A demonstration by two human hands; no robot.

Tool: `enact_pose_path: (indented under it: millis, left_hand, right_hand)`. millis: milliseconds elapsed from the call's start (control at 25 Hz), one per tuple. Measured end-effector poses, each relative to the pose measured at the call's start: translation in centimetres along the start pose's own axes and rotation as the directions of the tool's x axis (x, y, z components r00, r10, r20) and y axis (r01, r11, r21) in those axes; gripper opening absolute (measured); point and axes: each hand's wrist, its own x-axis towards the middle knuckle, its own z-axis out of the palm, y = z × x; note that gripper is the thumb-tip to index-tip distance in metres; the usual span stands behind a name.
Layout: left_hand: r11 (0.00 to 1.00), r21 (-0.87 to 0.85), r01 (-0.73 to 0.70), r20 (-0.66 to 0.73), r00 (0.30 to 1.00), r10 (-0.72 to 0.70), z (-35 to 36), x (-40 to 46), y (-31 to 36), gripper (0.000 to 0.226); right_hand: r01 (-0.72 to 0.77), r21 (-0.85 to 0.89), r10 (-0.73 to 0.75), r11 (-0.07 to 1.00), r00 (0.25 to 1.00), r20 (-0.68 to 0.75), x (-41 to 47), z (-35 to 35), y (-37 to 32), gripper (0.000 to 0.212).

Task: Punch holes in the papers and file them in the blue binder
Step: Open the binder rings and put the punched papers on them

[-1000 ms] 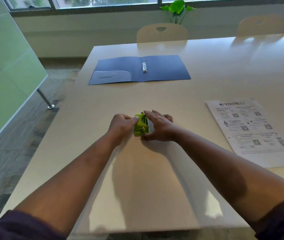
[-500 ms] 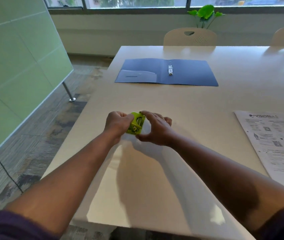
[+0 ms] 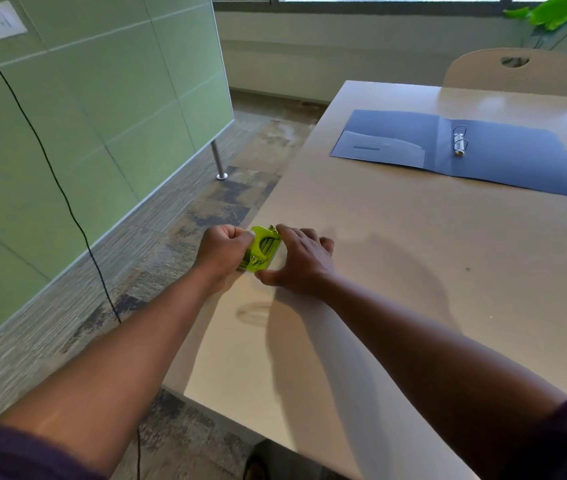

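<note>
- Punch (image 3: 261,249) is now off the bench (image 3: 396,271), carried left to its left edge and partly over the floor; a second ago it sat on the bench nearer the middle.
- Punch is tipped up on its side, underside toward the camera; earlier it lay flatter.
- Left hand (image 3: 223,251): fingers curled tight, gripping the punch's left end.
- Right hand (image 3: 301,261): thumb under and fingers (image 3: 287,232) over the right end, gripping the punch too.
- View swings left with the hands: papers, seen a second ago right of the right fingers, are now out of frame.
- Binder (image 3: 503,157) lies open, well beyond and right of the fingers, rings up, no sheet in it.
- Likely meaning: punch is being checked or emptied over the floor, or its guide is being set; can't tell which.
- No paper sits in the punch, so punching hasn't begun; filing is all still to do.
- Risk: punch held past the bench edge could drop to the floor.
</note>
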Motion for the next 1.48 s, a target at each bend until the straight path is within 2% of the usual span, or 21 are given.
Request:
enact_pose_path:
  millis: [280,520,600,680,720,760,840,880,960,1040,1200,1320,1480]
  left_hand:
    - [0.998,0.02,-0.067,-0.058,0.996,0.068,-0.1,0.1,-1.1,0.026]
    - [0.993,0.02,-0.117,-0.095,0.988,0.119,0.3,-0.3,-1.4,0.024]
    - [0.986,0.063,-0.153,-0.127,0.979,0.16,0.4,-0.2,-1.7,0.025]
    - [0.96,0.134,-0.246,-0.18,0.946,0.268,0.8,-0.5,-2.1,0.021]
    - [0.913,0.23,-0.336,-0.22,0.896,0.385,1.0,-0.7,-2.3,0.02]
    - [0.823,0.372,-0.429,-0.236,0.814,0.531,1.3,-1.0,-2.4,0.023]
    - [0.548,0.593,-0.591,-0.14,0.594,0.792,2.6,-1.2,-2.0,0.029]
    - [0.437,0.628,-0.644,-0.068,0.514,0.855,3.7,-1.2,-1.4,0.029]
    - [0.33,0.621,-0.711,0.033,0.445,0.895,6.5,-1.3,-0.2,0.026]
    - [0.313,0.569,-0.76,0.113,0.449,0.886,10.1,-1.7,0.8,0.026]
    - [0.395,0.473,-0.788,0.27,0.556,0.786,17.4,-2.6,2.2,0.035]
    - [0.429,0.492,-0.757,0.477,0.647,0.595,22.0,-1.8,3.9,0.055]
    - [0.379,0.559,-0.738,0.605,0.675,0.422,26.8,0.8,6.1,0.067]
  right_hand:
    - [0.029,-0.061,-0.03,0.998,0.999,-0.018,0.3,0.6,-0.2,0.098]
    - [0.043,-0.085,-0.045,0.995,0.999,-0.019,0.3,0.7,-0.1,0.1]
    - [0.049,-0.089,-0.05,0.995,0.999,-0.007,0.2,0.5,-0.1,0.104]
    - [0.042,-0.061,-0.04,0.997,0.999,0.02,0.0,0.2,0.0,0.109]
    - [0.026,-0.027,-0.025,0.999,0.999,0.021,-0.3,-0.2,0.2,0.111]
    - [0.007,0.004,-0.007,1.0,1.0,0.007,-0.6,-0.6,0.7,0.109]
    - [-0.023,0.001,0.023,1.0,0.997,-0.073,-1.5,-1.9,2.6,0.099]
    - [-0.037,-0.035,0.032,0.999,0.992,-0.119,-2.1,-2.8,3.9,0.092]
    - [-0.085,-0.111,0.064,0.99,0.981,-0.182,-3.2,-4.9,7.2,0.08]
    - [-0.167,-0.171,0.128,0.971,0.967,-0.219,-4.4,-7.3,11.1,0.072]
    - [-0.356,-0.214,0.289,0.91,0.913,-0.289,-7.2,-11.5,19.0,0.062]
    - [-0.48,-0.154,0.425,0.864,0.858,-0.29,-9.2,-13.7,23.9,0.06]
    - [-0.557,-0.064,0.518,0.828,0.804,-0.291,-8.8,-15.2,27.3,0.063]
